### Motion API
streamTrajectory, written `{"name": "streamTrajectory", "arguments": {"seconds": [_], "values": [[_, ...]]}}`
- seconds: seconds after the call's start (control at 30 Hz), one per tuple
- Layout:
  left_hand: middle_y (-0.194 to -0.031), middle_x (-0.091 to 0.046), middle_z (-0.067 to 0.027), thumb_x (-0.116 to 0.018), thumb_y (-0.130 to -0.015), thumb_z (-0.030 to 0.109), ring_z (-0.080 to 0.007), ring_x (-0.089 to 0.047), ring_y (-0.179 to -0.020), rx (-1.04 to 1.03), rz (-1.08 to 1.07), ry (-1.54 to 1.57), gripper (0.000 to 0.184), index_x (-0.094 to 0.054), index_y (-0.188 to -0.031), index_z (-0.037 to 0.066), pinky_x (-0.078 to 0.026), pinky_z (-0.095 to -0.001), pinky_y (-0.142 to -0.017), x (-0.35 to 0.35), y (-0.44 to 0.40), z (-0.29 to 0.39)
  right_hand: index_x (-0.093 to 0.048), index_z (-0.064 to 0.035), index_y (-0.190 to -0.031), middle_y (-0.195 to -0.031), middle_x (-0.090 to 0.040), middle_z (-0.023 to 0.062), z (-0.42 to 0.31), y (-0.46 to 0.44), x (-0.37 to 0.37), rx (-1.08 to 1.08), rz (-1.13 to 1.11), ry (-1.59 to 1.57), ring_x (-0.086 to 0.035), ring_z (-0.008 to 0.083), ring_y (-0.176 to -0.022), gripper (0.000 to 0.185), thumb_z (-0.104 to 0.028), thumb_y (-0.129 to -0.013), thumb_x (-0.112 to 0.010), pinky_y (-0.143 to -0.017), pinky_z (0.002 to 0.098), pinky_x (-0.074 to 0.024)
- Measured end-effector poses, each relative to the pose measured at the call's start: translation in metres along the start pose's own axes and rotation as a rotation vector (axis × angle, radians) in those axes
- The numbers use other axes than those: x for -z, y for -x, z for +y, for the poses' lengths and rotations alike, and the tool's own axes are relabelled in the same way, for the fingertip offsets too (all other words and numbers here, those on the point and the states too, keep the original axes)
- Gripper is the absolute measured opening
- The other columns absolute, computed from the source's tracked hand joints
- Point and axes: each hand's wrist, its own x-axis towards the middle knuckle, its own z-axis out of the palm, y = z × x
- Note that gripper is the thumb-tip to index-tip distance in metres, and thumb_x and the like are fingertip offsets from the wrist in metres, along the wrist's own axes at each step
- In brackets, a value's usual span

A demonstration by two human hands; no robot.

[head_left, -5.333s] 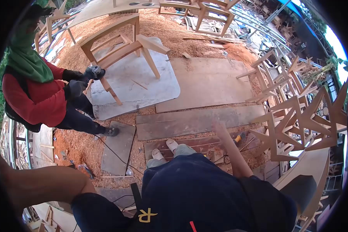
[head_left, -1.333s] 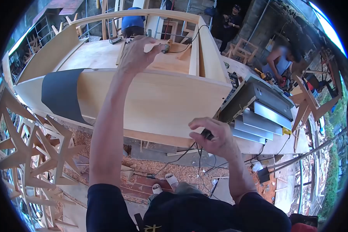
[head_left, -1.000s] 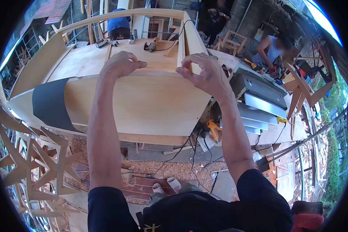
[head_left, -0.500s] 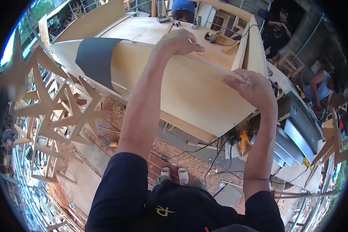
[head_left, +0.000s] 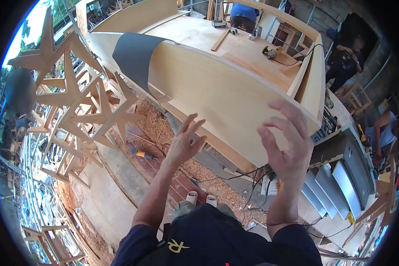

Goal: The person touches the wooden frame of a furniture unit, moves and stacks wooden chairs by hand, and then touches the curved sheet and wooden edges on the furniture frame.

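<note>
A long curved plywood panel (head_left: 208, 84) stands in front of me as the side of a large wooden structure, with a dark grey sheet (head_left: 135, 60) lying over its left part. My left hand (head_left: 186, 144) is in front of the panel's lower edge, fingers spread, holding nothing. Nearer the panel's right end, my right hand (head_left: 288, 142) is raised with its fingers apart and curved, also holding nothing. Whether its fingertips touch the panel, I cannot tell.
Star-shaped wooden frames (head_left: 71, 93) are stacked at left. A power tool (head_left: 142, 154) lies on the shavings-covered floor, and cables (head_left: 252, 186) trail below the panel. Grey metal sheets (head_left: 334, 186) stand at right. Other people (head_left: 348, 62) are beyond the structure and at right.
Both hands have left the panel's top edge. My left hand has dropped well down and my right hand has come down and towards me. The view has turned slightly left.
</note>
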Motion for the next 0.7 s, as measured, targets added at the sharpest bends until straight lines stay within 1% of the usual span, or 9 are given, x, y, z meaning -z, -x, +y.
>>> {"name": "streamTrajectory", "arguments": {"seconds": [0.1, 0.17, 0.2, 0.3, 0.4, 0.5, 0.57, 0.63, 0.7], "values": [[-0.135, -0.055, -0.0210, -0.071, -0.082, 0.032, -0.0405, -0.054, -0.123, 0.532, -0.312, -0.070, 0.055, -0.058, -0.132, 0.011, -0.045, -0.0457, -0.102, -0.052, 0.172, -0.120, -0.067, -0.0033, -0.085, -0.100, -0.071, 0.0093, -0.030, 0.056, -0.024, -0.057, -0.372, -0.615, -0.068, 0.0254, -0.089, 0.015, -0.009, -0.078, -0.079, -0.078, 0.0329, -0.0530], [-0.117, -0.067, -0.0204, -0.076, -0.078, 0.040, -0.0335, -0.063, -0.112, 1.019, -0.501, -0.066, 0.055, -0.067, -0.119, 0.005, -0.052, -0.0409, -0.092, -0.066, 0.317, -0.169, -0.067, -0.0022, -0.085, -0.082, -0.069, 0.0084, -0.033, 0.111, -0.057, -0.370, -0.848, -0.701, -0.066, 0.0215, -0.076, 0.018, -0.016, -0.083, -0.077, -0.071, 0.0322, -0.0521], [-0.117, -0.067, -0.0191, -0.075, -0.078, 0.038, -0.0296, -0.063, -0.113, 1.468, -0.612, 0.173, 0.067, -0.056, -0.137, 0.014, -0.053, -0.0418, -0.091, -0.065, 0.383, -0.176, -0.067, -0.0019, -0.088, -0.074, -0.066, 0.0078, -0.027, 0.159, -0.089, -0.506, -0.938, -0.719, -0.064, 0.0208, -0.070, 0.021, -0.021, -0.084, -0.076, -0.067, 0.0328, -0.0510], [-0.130, -0.060, -0.0136, -0.076, -0.078, 0.038, -0.0289, -0.062, -0.115, 2.045, -0.462, 0.595, 0.069, -0.054, -0.138, 0.013, -0.055, -0.0432, -0.090, -0.079, 0.581, -0.174, -0.068, -0.0035, -0.102, -0.073, -0.065, 0.0100, -0.005, 0.261, -0.140, -0.672, -1.319, -0.440, -0.062, 0.0198, -0.066, 0.032, -0.031, -0.087, -0.072, -0.064, 0.0355, -0.0494], [-0.134, -0.059, -0.0074, -0.076, -0.081, 0.034, -0.0296, -0.061, -0.115, 2.079, -0.349, 0.747, 0.063, -0.055, -0.136, 0.014, -0.056, -0.0462, -0.087, -0.084, 0.641, -0.139, -0.068, -0.0078, -0.112, -0.091, -0.068, 0.0174, 0.013, 0.306, -0.139, -0.700, -1.477, -0.428, -0.066, 0.0260, -0.081, 0.038, -0.032, -0.084, -0.072, -0.073, 0.0382, -0.0511], [-0.128, -0.063, -0.0082, -0.071, -0.087, 0.031, -0.0293, -0.062, -0.113, 0.945, -0.696, 0.214, 0.053, -0.057, -0.134, 0.013, -0.057, -0.0457, -0.085, -0.067, 0.605, -0.120, -0.067, -0.0089, -0.118, -0.109, -0.068, 0.0235, 0.035, 0.325, -0.154, -0.670, -1.606, -0.326, -0.067, 0.0359, -0.102, 0.045, -0.029, -0.078, -0.073, -0.086, 0.0409, -0.0528], [-0.122, -0.066, -0.0089, -0.067, -0.091, 0.030, -0.0266, -0.064, -0.108, 1.699, -0.013, 0.953, 0.043, -0.062, -0.128, 0.009, -0.057, -0.0417, -0.084, -0.083, 0.572, -0.134, -0.067, -0.0078, -0.118, -0.109, -0.069, 0.0225, 0.046, 0.340, -0.181, -0.628, -1.757, -0.118, -0.067, 0.0360, -0.103, 0.048, -0.031, -0.076, -0.073, -0.086, 0.0408, -0.0529], [-0.117, -0.067, -0.0081, -0.069, -0.090, 0.030, -0.0243, -0.065, -0.102, 1.806, 0.158, 0.881, 0.041, -0.066, -0.123, 0.006, -0.057, -0.0414, -0.083, -0.055, 0.493, -0.126, -0.068, -0.0060, -0.111, -0.102, -0.070, 0.0203, 0.058, 0.360, -0.212, -0.575, -1.717, -0.127, -0.069, 0.0319, -0.094, 0.039, -0.029, -0.080, -0.069, -0.081, 0.0385, -0.0529], [-0.116, -0.068, -0.0077, -0.071, -0.089, 0.032, -0.0229, -0.066, -0.098, 1.670, 0.239, 0.956, 0.044, -0.067, -0.122, 0.005, -0.057, -0.0396, -0.081, -0.041, 0.471, -0.147, -0.069, -0.0043, -0.106, -0.096, -0.071, 0.0184, 0.076, 0.374, -0.241, -0.548, -1.697, -0.173, -0.069, 0.0282, -0.087, 0.032, -0.026, -0.083, -0.066, -0.077, 0.0367, -0.0524]]}}
